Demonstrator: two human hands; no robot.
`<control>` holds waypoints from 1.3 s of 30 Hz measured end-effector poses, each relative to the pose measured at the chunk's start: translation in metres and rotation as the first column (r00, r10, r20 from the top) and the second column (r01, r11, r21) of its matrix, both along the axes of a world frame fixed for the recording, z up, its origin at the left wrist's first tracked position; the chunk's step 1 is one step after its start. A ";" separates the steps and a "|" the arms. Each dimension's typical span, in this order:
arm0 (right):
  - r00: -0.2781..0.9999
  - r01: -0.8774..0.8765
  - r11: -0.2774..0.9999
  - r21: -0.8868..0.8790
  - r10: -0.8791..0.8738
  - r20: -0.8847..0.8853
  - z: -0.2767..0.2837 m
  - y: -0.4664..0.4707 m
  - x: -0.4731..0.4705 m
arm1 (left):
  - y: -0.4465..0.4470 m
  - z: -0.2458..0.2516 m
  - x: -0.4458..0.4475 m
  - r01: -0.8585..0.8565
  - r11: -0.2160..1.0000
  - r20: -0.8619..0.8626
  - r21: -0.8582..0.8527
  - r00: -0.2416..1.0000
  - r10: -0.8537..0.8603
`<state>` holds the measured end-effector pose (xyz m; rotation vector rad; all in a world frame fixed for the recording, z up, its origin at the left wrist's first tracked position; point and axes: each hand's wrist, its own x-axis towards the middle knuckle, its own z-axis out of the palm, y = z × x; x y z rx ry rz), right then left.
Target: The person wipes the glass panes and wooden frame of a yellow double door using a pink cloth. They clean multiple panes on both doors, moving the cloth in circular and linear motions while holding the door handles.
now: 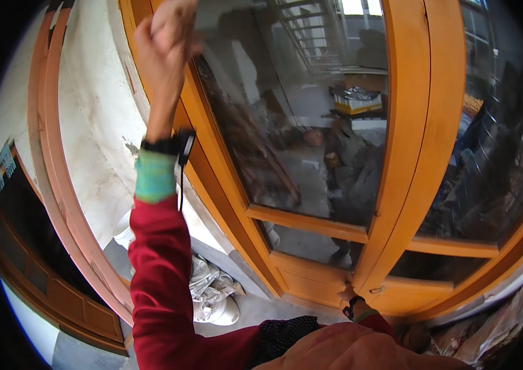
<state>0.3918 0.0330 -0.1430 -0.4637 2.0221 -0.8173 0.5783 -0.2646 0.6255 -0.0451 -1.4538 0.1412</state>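
Observation:
My left hand [169, 41], at the end of a raised arm in a red sleeve, is by the upper left part of an orange wooden door frame [224, 152]. It is blurred and partly cut off by the top edge; whether it holds something cannot be told. Low down, my right hand [348, 293] is at the bottom panel of the glazed wooden door [305, 277], beside the meeting stiles. A small dark piece shows at its fingers, and its grip is unclear. A metal handle [377, 290] sits just right of it. Both wrists wear black bands.
The door glass [298, 138] shows reflections and a yellow-and-white box [357, 102]. Silvery plastic sheeting [212, 286] and a white bucket [224, 312] stand on the floor at the lower left. Pinkish upright bars [53, 152] run along the left; wrapped material [497, 319] lies at lower right.

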 end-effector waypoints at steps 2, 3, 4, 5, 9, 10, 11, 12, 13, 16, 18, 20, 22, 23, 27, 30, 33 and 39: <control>0.999 -0.037 0.999 -0.018 0.037 -0.024 -0.003 0.001 -0.001 | 0.014 0.056 -0.032 -0.074 0.997 0.038 -0.023 0.996 0.075; 0.997 -0.061 0.998 -0.017 0.060 -0.039 -0.008 0.001 -0.002 | 0.020 0.065 -0.057 0.087 0.980 0.064 0.181 0.993 -0.100; 0.997 -0.068 0.997 0.021 0.069 -0.044 -0.013 0.001 -0.004 | 0.029 0.077 -0.089 0.239 0.895 0.021 0.377 0.964 -0.266; 0.997 -0.073 0.997 -0.035 0.071 -0.040 -0.019 0.001 -0.006 | 0.034 0.089 -0.103 -0.036 0.981 -0.120 -0.192 0.993 0.013; 0.998 -0.055 0.995 -0.081 0.057 0.023 -0.038 0.004 -0.012 | 0.064 0.017 -0.155 -0.159 0.907 -0.119 -0.389 0.985 0.122; 0.997 -0.076 0.992 -0.100 0.079 0.022 -0.039 0.004 -0.013 | 0.073 -0.026 -0.153 -0.142 0.933 0.085 -0.330 0.980 0.179; 0.998 -0.066 0.991 -0.115 0.068 0.018 -0.038 0.005 -0.013 | 0.085 -0.072 -0.150 0.091 0.935 0.286 -0.342 0.958 0.011; 0.997 -0.065 0.992 -0.109 0.071 0.044 -0.035 0.005 -0.012 | 0.096 -0.111 -0.144 0.068 0.811 0.319 -0.581 0.936 0.150; 0.997 -0.032 0.995 -0.097 0.038 0.064 -0.032 0.006 -0.011 | 0.100 -0.143 -0.135 0.061 0.782 0.496 -0.620 0.802 0.331; 0.999 -0.037 0.994 -0.103 0.035 -0.023 -0.020 0.005 -0.006 | 0.084 -0.176 -0.122 0.292 0.496 0.528 -0.817 0.724 0.444; 0.995 -0.040 0.993 -0.110 0.029 -0.093 -0.018 0.003 -0.004 | 0.064 -0.140 -0.127 0.296 0.385 0.458 -0.874 0.765 0.452; 0.995 -0.005 0.995 -0.099 -0.005 -0.104 -0.023 0.001 -0.003 | 0.058 -0.090 -0.140 0.017 0.453 0.261 -0.892 0.836 0.483; 0.996 0.002 0.996 -0.090 -0.010 -0.088 -0.035 -0.001 -0.003 | 0.056 -0.005 -0.152 0.159 0.542 0.327 -0.825 0.917 0.229; 0.996 0.015 0.999 -0.049 -0.019 -0.088 -0.041 -0.003 -0.005 | 0.059 0.035 -0.152 0.025 0.580 0.194 -0.814 0.953 0.231; 0.994 0.027 0.999 -0.025 -0.029 -0.105 -0.066 -0.010 -0.006 | 0.084 0.112 -0.161 0.210 0.774 0.127 -0.598 0.978 -0.167; 1.000 -0.024 0.998 0.062 0.024 -0.001 -0.075 -0.011 -0.013 | 0.090 0.051 -0.172 0.136 0.795 0.311 -0.592 0.948 0.070; 0.997 -0.066 0.994 0.082 0.062 0.051 -0.083 -0.008 -0.023 | 0.089 -0.038 -0.175 0.200 0.514 0.294 -0.834 0.950 0.107; 0.996 -0.071 0.991 0.114 0.064 0.062 -0.104 -0.009 -0.032 | 0.079 0.045 -0.192 0.154 0.417 0.272 -0.896 0.931 0.242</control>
